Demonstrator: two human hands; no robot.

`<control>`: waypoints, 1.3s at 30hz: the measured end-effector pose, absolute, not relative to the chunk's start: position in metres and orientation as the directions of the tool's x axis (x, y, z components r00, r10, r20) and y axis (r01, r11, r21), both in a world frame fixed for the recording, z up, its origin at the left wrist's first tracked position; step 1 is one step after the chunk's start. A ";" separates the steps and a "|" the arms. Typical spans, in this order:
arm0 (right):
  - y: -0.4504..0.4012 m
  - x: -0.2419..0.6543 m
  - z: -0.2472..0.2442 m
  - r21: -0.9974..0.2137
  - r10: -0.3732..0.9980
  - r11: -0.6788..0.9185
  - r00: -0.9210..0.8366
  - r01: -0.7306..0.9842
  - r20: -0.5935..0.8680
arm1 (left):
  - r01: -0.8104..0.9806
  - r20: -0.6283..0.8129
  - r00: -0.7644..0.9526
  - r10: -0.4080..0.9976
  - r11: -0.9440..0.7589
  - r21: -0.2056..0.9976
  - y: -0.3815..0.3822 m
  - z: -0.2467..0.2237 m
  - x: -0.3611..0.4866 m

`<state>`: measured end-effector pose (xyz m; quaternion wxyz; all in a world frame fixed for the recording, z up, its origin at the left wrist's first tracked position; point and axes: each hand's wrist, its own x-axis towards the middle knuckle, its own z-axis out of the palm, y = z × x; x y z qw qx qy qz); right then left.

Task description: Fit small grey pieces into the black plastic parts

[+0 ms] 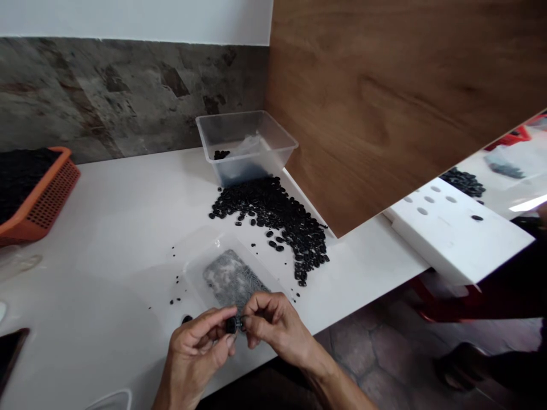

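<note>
Near the table's front edge, my left hand (199, 341) pinches a small round black part (231, 325) between thumb and fingers. My right hand (273, 324) is closed with its fingertips at the right end of that part, on a small piece too tiny to make out. Just beyond both hands lies a shallow clear tray (194, 267) holding many small grey pieces (233, 279). A heap of black oval parts (273, 210) spreads over the white table behind the tray. One black part (187, 319) lies just left of my left hand's fingers.
A clear plastic bin (245, 151) stands at the back by a wooden panel (384, 102). An orange basket (47, 199) full of black material is at the left. At the right is a white box with holes (457, 233); a dark phone-like object (11, 353) lies front left.
</note>
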<state>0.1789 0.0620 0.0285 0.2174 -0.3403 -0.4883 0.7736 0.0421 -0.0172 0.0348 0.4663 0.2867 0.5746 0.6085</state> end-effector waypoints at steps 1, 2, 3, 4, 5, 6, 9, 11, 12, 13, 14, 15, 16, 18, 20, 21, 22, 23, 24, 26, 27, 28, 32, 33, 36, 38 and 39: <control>0.062 0.179 0.028 -0.905 0.669 -0.425 -0.673 0.001 -0.316 | -0.235 -0.182 -0.403 0.897 0.091 0.968 -0.017 0.035 0.043; 0.062 0.179 0.027 -0.907 0.670 -0.420 -0.672 0.006 -0.314 | -0.232 -0.178 -0.406 0.896 0.087 0.969 -0.017 0.035 0.043; 0.062 0.179 0.027 -0.910 0.670 -0.415 -0.673 0.009 -0.312 | -0.228 -0.173 -0.410 0.896 0.083 0.970 -0.017 0.035 0.042; 0.061 0.179 0.026 -0.911 0.671 -0.413 -0.674 0.009 -0.310 | -0.222 -0.167 -0.414 0.895 0.079 0.972 -0.017 0.035 0.042; 0.061 0.179 0.026 -0.911 0.670 -0.412 -0.675 0.008 -0.308 | -0.214 -0.160 -0.415 0.896 0.074 0.974 -0.018 0.034 0.042; 0.061 0.179 0.025 -0.911 0.669 -0.413 -0.677 0.006 -0.307 | -0.206 -0.150 -0.414 0.898 0.068 0.976 -0.018 0.033 0.042; 0.061 0.178 0.025 -0.909 0.666 -0.416 -0.680 0.003 -0.307 | -0.180 -0.116 -0.405 0.907 0.045 0.983 -0.018 0.031 0.042; 0.061 0.178 0.025 -0.910 0.665 -0.414 -0.681 0.005 -0.306 | -0.163 -0.094 -0.399 0.912 0.030 0.986 -0.018 0.030 0.041; 0.061 0.178 0.025 -0.911 0.666 -0.411 -0.681 0.006 -0.305 | -0.154 -0.083 -0.397 0.914 0.023 0.988 -0.018 0.029 0.041; 0.062 0.178 0.026 -0.914 0.666 -0.406 -0.681 0.008 -0.303 | -0.143 -0.071 -0.395 0.916 0.015 0.990 -0.019 0.028 0.041; 0.062 0.178 0.026 -0.916 0.668 -0.400 -0.681 0.012 -0.300 | -0.129 -0.055 -0.392 0.918 0.005 0.992 -0.018 0.027 0.041; 0.063 0.178 0.027 -0.920 0.669 -0.391 -0.681 0.017 -0.297 | -0.110 -0.036 -0.389 0.921 -0.007 0.994 -0.018 0.026 0.040; 0.063 0.178 0.027 -0.925 0.672 -0.380 -0.680 0.023 -0.293 | -0.088 -0.014 -0.383 0.924 -0.021 0.996 -0.018 0.025 0.039; 0.064 0.179 0.029 -0.932 0.676 -0.361 -0.678 0.038 -0.289 | -0.026 0.041 -0.360 0.932 -0.054 0.998 -0.018 0.022 0.036; 0.064 0.179 0.030 -0.935 0.677 -0.353 -0.677 0.046 -0.289 | 0.045 0.109 -0.312 0.944 -0.099 0.994 -0.017 0.019 0.031; 0.064 0.179 0.030 -0.935 0.675 -0.351 -0.680 0.047 -0.287 | 0.082 0.146 -0.276 0.950 -0.128 0.988 -0.017 0.017 0.029; 0.064 0.179 0.030 -0.935 0.673 -0.351 -0.682 0.045 -0.286 | 0.114 0.178 -0.242 0.954 -0.154 0.981 -0.017 0.015 0.027; 0.064 0.179 0.030 -0.935 0.672 -0.353 -0.684 0.040 -0.283 | 0.139 0.202 -0.215 0.956 -0.175 0.975 -0.017 0.014 0.025; 0.064 0.179 0.031 -0.934 0.673 -0.357 -0.685 0.030 -0.280 | 0.156 0.220 -0.195 0.956 -0.192 0.969 -0.017 0.012 0.024; 0.064 0.178 0.031 -0.929 0.678 -0.370 -0.682 0.004 -0.273 | 0.174 0.246 -0.184 0.952 -0.215 0.961 -0.016 0.011 0.022; 0.063 0.178 0.030 -0.926 0.681 -0.376 -0.681 -0.009 -0.270 | 0.179 0.253 -0.187 0.949 -0.221 0.959 -0.016 0.011 0.022; 0.063 0.178 0.030 -0.925 0.684 -0.379 -0.679 -0.020 -0.265 | 0.185 0.262 -0.189 0.946 -0.228 0.956 -0.016 0.011 0.022; 0.063 0.179 0.029 -0.932 0.688 -0.362 -0.681 -0.022 -0.251 | 0.197 0.259 -0.201 0.945 -0.220 0.955 -0.015 0.012 0.022; 0.063 0.180 0.029 -0.935 0.687 -0.355 -0.682 -0.013 -0.251 | 0.195 0.255 -0.203 0.945 -0.217 0.957 -0.016 0.012 0.022; 0.064 0.181 0.029 -0.943 0.676 -0.331 -0.691 0.025 -0.255 | 0.179 0.249 -0.220 0.943 -0.212 0.961 -0.017 0.013 0.023; 0.064 0.181 0.031 -0.947 0.669 -0.318 -0.697 0.046 -0.258 | 0.166 0.231 -0.252 0.940 -0.193 0.967 -0.018 0.014 0.025; 0.064 0.181 0.031 -0.947 0.668 -0.316 -0.698 0.049 -0.259 | 0.159 0.207 -0.274 0.939 -0.168 0.973 -0.018 0.015 0.027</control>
